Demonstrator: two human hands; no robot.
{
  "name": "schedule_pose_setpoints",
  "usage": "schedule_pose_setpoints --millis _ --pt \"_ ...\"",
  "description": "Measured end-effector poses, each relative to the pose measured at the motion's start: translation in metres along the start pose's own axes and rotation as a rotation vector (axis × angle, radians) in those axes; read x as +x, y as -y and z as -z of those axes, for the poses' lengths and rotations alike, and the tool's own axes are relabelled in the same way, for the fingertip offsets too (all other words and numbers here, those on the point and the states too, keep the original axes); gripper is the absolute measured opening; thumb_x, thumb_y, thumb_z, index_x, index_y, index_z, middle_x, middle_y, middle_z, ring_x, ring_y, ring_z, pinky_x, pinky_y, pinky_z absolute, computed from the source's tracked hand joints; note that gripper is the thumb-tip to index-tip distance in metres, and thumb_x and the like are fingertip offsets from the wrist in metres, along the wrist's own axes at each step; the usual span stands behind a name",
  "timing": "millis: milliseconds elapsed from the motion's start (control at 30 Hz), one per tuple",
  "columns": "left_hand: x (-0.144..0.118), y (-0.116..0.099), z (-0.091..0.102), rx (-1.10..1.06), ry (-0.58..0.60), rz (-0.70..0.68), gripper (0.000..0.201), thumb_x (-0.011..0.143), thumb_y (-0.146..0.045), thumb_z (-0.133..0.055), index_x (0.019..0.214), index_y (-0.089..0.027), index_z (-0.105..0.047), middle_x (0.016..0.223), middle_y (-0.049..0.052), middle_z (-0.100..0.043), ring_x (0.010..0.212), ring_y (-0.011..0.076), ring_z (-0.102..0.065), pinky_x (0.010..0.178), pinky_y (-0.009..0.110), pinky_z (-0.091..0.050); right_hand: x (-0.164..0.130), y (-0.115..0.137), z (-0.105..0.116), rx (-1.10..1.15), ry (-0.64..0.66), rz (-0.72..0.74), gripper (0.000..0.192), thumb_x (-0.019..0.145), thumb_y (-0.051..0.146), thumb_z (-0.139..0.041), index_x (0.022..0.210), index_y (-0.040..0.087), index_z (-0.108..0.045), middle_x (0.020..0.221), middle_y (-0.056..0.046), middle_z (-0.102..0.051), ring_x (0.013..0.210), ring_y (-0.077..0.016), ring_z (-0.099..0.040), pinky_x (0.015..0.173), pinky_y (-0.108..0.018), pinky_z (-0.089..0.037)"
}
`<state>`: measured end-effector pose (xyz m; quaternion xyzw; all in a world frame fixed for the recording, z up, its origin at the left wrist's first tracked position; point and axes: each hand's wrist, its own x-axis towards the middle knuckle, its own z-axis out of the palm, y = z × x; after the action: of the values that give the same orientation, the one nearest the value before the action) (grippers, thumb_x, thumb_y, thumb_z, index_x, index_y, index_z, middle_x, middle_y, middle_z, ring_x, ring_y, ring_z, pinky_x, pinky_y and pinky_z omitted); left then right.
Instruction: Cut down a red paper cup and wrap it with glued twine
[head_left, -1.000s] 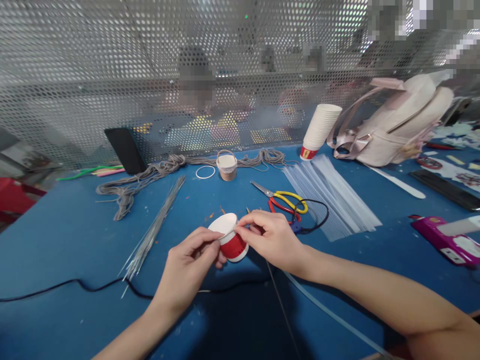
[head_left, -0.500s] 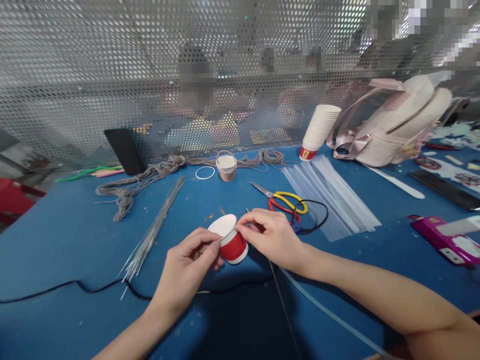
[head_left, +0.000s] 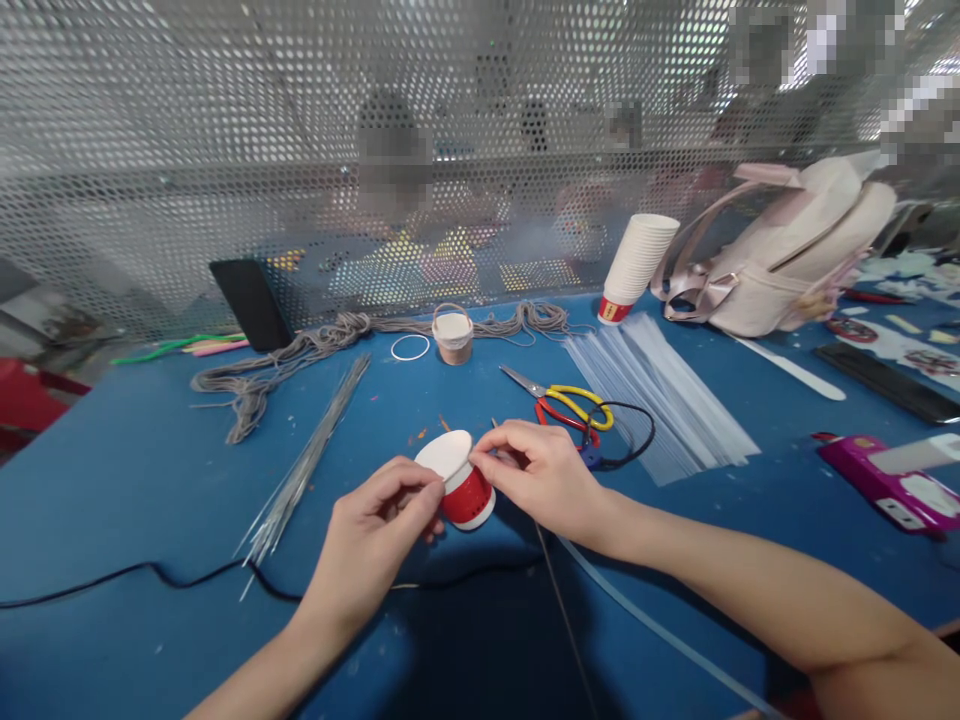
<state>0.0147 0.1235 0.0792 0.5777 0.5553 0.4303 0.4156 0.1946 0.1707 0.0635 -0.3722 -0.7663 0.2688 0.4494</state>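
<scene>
A blue table [head_left: 150,470] is noted. Above its near middle, a red-and-white paper cup [head_left: 459,480] is held tilted, base toward the camera, between the left hand [head_left: 371,545] gripping its left side and the right hand [head_left: 544,478] pinching its right wall.

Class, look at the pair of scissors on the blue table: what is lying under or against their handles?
A loop of black cord lies at the yellow and red handles of the scissors, beside a small blue piece. Whether the cord passes beneath them is hidden.

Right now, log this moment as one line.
left hand: holding red paper cup | right hand: pinching cup rim | cup: tilted above blue table | scissors: behind hands
</scene>
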Motion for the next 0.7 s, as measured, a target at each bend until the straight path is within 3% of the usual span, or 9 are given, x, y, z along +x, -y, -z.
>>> schedule_pose_setpoints --millis 333,500,700 --pt "0.002 0.003 0.002 0.052 0.020 -0.023 0.015 0.078 -0.030 -0.062 0.066 -0.022 -0.065 0.064 -0.004 -0.059 0.053 0.0096 -0.054 0.053 0.021 -0.041 -0.001 -0.002 -0.002 -0.007 0.012 0.088 0.009 0.083 0.014 -0.061 0.086 0.015 -0.069 0.072 -0.001 -0.068 0.061 -0.0110 -0.057 0.063 -0.022 -0.047" --pt "0.004 0.001 0.005 0.107 0.059 -0.087 0.018 0.080 -0.030 -0.060 0.065 -0.022 -0.063 0.063 -0.004 -0.057 0.055 0.0109 -0.052 0.054 0.023 -0.039 0.000 -0.001 0.004 -0.103 0.136 0.219 0.018 0.091 0.016 -0.052 0.098 0.015 -0.069 0.083 -0.006 -0.071 0.071 -0.0143 -0.063 0.069 -0.025 -0.048" --pt "0.008 0.004 0.008 0.147 0.072 -0.145 0.020 0.080 -0.029 -0.058 0.063 -0.021 -0.063 0.063 -0.002 -0.056 0.057 0.0121 -0.052 0.055 0.024 -0.039 0.002 0.002 0.010 -0.207 0.245 0.213 0.014 0.091 0.015 -0.052 0.094 0.016 -0.066 0.085 -0.005 -0.071 0.073 -0.0147 -0.064 0.068 -0.024 -0.046"
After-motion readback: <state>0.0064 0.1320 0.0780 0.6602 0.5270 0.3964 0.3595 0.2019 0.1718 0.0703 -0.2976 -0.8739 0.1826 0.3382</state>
